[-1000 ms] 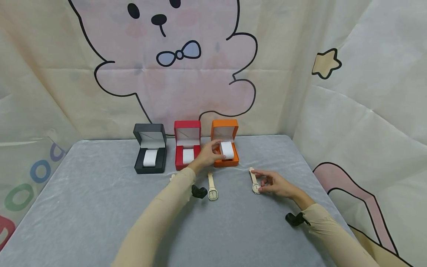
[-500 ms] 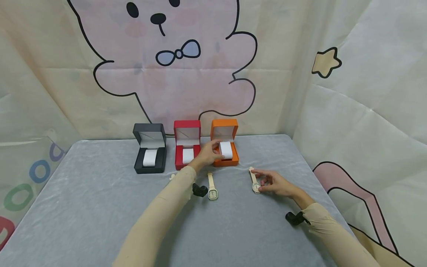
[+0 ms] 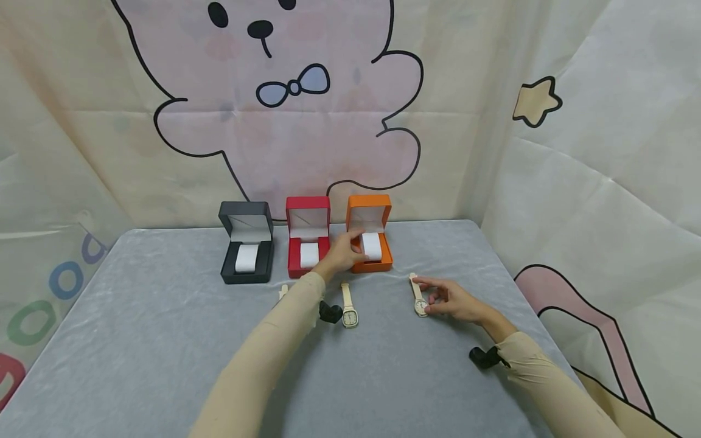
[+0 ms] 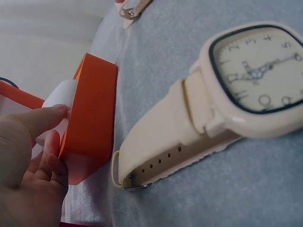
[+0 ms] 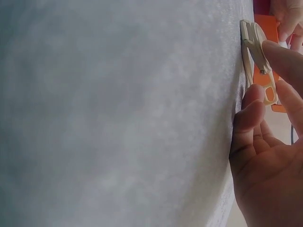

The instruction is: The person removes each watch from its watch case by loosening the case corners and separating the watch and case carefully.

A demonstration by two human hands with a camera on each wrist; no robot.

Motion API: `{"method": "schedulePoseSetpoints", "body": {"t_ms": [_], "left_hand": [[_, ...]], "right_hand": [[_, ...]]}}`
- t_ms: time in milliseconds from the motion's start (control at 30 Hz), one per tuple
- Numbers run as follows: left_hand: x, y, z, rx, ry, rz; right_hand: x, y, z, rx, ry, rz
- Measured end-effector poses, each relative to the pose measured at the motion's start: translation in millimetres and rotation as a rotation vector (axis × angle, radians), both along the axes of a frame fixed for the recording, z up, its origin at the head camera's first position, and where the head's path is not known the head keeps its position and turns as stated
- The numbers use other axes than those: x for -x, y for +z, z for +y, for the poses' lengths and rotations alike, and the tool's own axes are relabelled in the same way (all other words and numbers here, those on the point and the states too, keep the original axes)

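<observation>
My left hand reaches to the orange watch box, whose lid stands up. Its thumb and fingers pinch the white cushion, which sits at the box's opening. On the right, a cream wristwatch lies on the cloth. My right hand holds it by its side, one fingertip at the strap and another at the case; the remaining fingers are curled under. Nearer the left forearm, a second cream watch with a squarish dial lies face up. A third watch is mostly hidden behind the left sleeve.
Left of the orange box stand a red watch box and a dark grey one, lids raised, each with a white cushion inside. Grey cloth covers the table, and a printed curtain hangs right behind the boxes.
The white cushion in the left hand has shifted very slightly left. Both hands otherwise keep their places, and the watches lie where they were.
</observation>
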State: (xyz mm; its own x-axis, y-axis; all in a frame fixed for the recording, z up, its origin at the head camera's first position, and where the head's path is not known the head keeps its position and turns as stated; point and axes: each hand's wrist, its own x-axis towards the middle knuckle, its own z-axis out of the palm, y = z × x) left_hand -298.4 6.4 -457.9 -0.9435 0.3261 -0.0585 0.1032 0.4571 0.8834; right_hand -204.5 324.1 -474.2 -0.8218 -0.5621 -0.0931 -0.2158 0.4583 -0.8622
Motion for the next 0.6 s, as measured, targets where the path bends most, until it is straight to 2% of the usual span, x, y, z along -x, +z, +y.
{"method": "schedulePoseSetpoints", "body": {"t_ms": [200, 400, 500, 600], "left_hand": [[0.7, -3.2, 2.0, 0.015, 0.013, 0.045], [4.0, -3.9, 2.0, -0.010, 0.029, 0.026], [5.8, -5.7, 1.4, -0.015, 0.019, 0.063], [4.6, -4.1, 1.7, 0.017, 0.013, 0.087]], "right_hand": [[0.0, 0.4, 0.0, 0.001, -0.002, -0.011], [-0.2, 2.1, -0.8, 0.011, -0.004, -0.017], [-0.3, 3.0, -1.1, 0.013, 0.001, -0.028], [-0.2, 3.2, -1.1, 0.012, 0.005, -0.038]]}}
